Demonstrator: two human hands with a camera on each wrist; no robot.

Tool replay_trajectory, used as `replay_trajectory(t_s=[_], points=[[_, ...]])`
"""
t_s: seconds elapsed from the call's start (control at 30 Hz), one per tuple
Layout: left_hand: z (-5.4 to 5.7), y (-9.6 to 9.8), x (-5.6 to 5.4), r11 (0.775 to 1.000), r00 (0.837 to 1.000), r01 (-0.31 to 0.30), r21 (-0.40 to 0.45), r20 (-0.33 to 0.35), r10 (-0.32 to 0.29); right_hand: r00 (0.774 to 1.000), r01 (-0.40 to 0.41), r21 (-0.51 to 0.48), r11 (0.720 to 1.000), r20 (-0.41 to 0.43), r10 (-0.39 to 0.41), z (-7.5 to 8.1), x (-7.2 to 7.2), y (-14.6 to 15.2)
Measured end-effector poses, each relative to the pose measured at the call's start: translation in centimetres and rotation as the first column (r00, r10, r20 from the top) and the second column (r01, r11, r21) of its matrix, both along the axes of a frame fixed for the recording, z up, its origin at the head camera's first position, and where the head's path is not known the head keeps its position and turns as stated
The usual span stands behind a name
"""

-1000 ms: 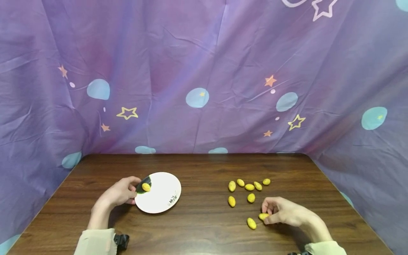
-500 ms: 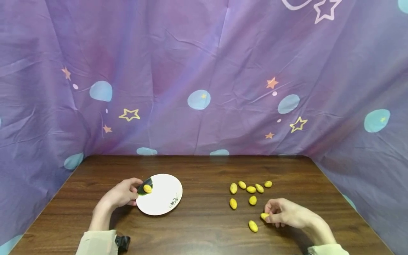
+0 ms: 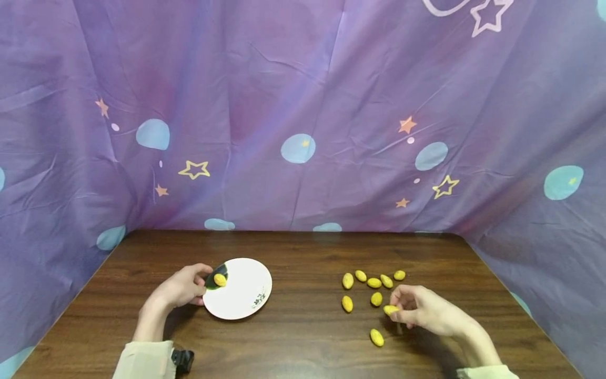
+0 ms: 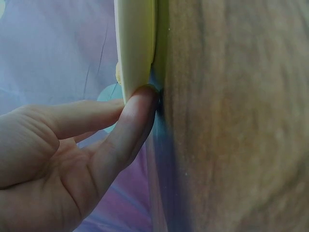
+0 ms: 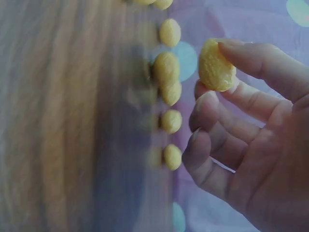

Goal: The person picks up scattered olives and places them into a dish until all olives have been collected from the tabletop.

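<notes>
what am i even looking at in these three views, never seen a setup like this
There is no machine here, just a person's two bare hands. The wide picture comes from a camera worn on the head, looking forward and down; the two closer ones come from a camera on each wrist. On the brown table are a white plate and eight loose yellow pieces. The left hand grips the plate's edge, and one yellow piece lies on the plate. The right hand pinches another piece.
</notes>
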State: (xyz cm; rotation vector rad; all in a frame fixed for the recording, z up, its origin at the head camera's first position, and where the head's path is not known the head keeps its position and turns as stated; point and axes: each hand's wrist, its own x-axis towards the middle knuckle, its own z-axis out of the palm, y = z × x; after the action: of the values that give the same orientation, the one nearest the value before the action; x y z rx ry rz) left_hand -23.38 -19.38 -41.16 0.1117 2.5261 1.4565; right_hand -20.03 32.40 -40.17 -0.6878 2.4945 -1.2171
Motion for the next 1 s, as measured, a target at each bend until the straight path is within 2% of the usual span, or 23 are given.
replay_trajectory(t_s=[0.2,0.37,0.47,0.73,1.0], points=[[-0.2,-0.1,0.1,1.000,1.000,0.001,0.029,0.015,-0.001,0.992,0.047,-0.035,0.998,-0.118,-0.051,1.1,0.4,-1.5],[-0.1,-0.1,0.1,1.000,1.000,0.005,0.027,0.001,-0.005,0.962,0.079,-0.046,0.996,-0.259,-0.089,1.7,0.4,-3.1],[-0.1,0.0,0.1,1.000,1.000,0.009,0.027,0.003,-0.009,0.948,0.090,-0.047,0.995,-0.303,-0.100,1.9,0.4,-3.8],[-0.1,-0.2,0.0,0.999,1.000,0.024,0.039,0.003,-0.024,0.969,0.138,-0.101,0.985,-0.194,-0.155,1.4,0.2,-5.6],[-0.3,-0.4,-0.1,0.998,0.999,0.033,0.046,0.003,-0.033,0.973,0.114,-0.198,0.974,-0.175,-0.149,0.5,0.1,-7.8]])
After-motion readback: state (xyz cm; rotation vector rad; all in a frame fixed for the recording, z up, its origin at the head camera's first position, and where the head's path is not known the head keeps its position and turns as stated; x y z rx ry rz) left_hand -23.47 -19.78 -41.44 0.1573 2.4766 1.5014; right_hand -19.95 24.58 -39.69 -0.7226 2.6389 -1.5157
